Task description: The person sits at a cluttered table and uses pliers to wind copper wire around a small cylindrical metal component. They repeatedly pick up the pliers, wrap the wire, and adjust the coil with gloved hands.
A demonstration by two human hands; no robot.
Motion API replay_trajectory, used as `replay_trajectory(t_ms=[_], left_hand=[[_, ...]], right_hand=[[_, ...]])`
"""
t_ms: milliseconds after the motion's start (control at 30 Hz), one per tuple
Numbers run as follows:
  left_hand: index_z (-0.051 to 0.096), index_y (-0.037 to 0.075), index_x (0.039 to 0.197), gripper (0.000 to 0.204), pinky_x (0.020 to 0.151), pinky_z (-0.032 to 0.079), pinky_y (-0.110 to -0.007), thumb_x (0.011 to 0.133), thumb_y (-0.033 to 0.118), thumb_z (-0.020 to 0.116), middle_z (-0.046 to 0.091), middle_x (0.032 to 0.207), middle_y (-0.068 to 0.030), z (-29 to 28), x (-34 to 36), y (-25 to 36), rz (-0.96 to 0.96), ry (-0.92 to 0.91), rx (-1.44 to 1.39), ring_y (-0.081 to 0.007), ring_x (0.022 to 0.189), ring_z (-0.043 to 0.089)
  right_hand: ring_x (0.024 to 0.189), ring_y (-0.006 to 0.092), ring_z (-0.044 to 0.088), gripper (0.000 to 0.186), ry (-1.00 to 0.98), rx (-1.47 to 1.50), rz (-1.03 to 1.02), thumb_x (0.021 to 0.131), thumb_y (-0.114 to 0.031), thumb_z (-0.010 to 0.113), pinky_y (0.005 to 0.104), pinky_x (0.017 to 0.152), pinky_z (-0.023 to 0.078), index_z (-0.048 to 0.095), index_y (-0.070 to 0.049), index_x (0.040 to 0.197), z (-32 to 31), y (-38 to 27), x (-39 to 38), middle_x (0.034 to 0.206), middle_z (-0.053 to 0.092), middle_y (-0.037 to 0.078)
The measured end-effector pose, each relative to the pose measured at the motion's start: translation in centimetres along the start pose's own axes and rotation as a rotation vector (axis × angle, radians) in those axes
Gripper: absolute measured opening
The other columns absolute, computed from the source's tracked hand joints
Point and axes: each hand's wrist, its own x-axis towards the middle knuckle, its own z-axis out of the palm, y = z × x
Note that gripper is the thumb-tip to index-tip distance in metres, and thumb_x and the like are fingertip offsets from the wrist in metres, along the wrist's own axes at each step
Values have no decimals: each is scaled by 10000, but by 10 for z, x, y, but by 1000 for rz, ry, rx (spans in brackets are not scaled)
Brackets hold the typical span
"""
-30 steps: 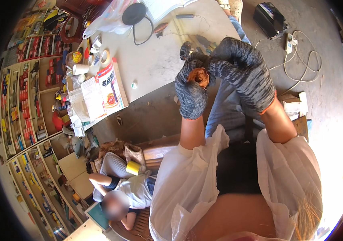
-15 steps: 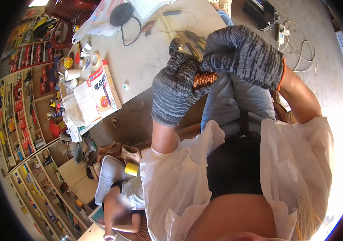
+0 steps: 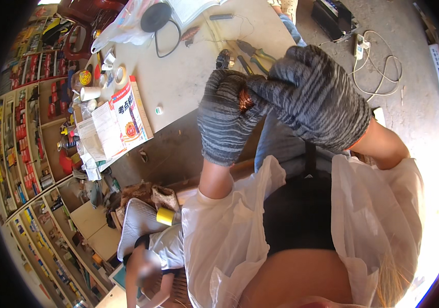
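Note:
Both my hands wear grey-and-black striped knit gloves and meet above the table edge and my lap. My left hand (image 3: 223,118) is closed around a bundle of copper wire (image 3: 245,100), most of it hidden in the glove. My right hand (image 3: 316,95) presses its bent fingers against the same bundle from the right; its fingertips are partly hidden. Just beyond the hands, pliers with green-and-dark handles (image 3: 254,55) lie on the table. A small dark metal part with a ring shape (image 3: 224,59) shows behind my left hand.
The pale table (image 3: 188,77) carries a red-and-white book (image 3: 131,115), tape rolls, paper cups, a plastic bag (image 3: 122,28) and a black disc (image 3: 155,18). Stocked shelves (image 3: 24,149) line the left. Another person (image 3: 165,249) sits lower left. A power strip (image 3: 359,47) lies on the floor.
My right hand has come lower and its wrist has turned, so more of the pliers shows. Less of the copper wire is visible between the gloves. The left hand stays nearly in place.

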Motion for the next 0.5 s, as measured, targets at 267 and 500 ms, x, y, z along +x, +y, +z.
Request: replay_trajectory(t_ms=[267,500], left_hand=[[628,28,895,379,805,461,-403,622,253,762,602,853,-140,1,-4,4,-47,15,-127,-336,827,571],[599,-9,911,354,745,489,-349,653,186,744,591,855,-140,4,-5,-5,-49,-51,-103,-286,798,598]], right_hand=[[838,237,559,317,-56,89,57,752,-269,604,480,954,346,667,-149,1039,0,0,-8,869,576,75],[793,284,533,366,-79,329,79,697,-174,639,452,826,397,663,-107,1056,15,16,-11,934,616,81]])
